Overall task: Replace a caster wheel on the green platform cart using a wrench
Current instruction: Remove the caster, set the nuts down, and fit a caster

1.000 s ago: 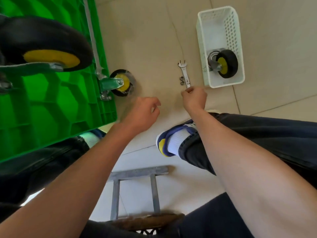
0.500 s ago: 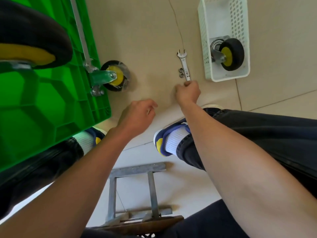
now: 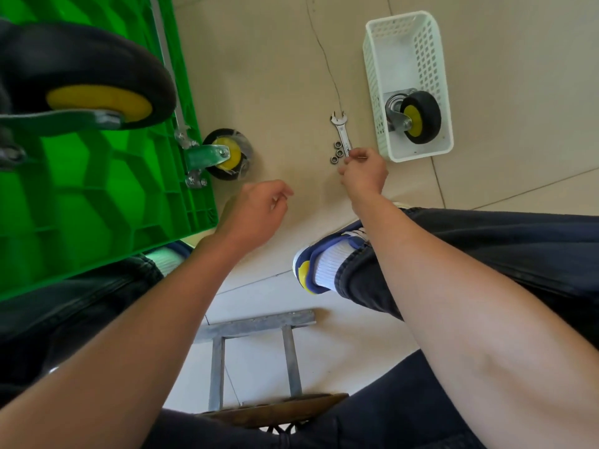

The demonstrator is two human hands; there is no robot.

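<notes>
Beige floor tile (image 3: 275,76) carries everything. Nearest, the left hand (image 3: 256,212) hangs loosely curled, holding nothing. Beyond it the right hand (image 3: 364,171) pinches the wrench (image 3: 342,132) handle's near end, three nuts (image 3: 337,153) just beside the wrench. Left of the wrench lies the overturned green platform cart (image 3: 97,183); right of it, a white basket (image 3: 408,43) holds a caster wheel (image 3: 418,117).

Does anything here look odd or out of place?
The green plastic platform cart lies flipped, its black-and-yellow wheels off the floor. Loose steel nuts sit beside the silver wrench. Nothing looks broken.
</notes>
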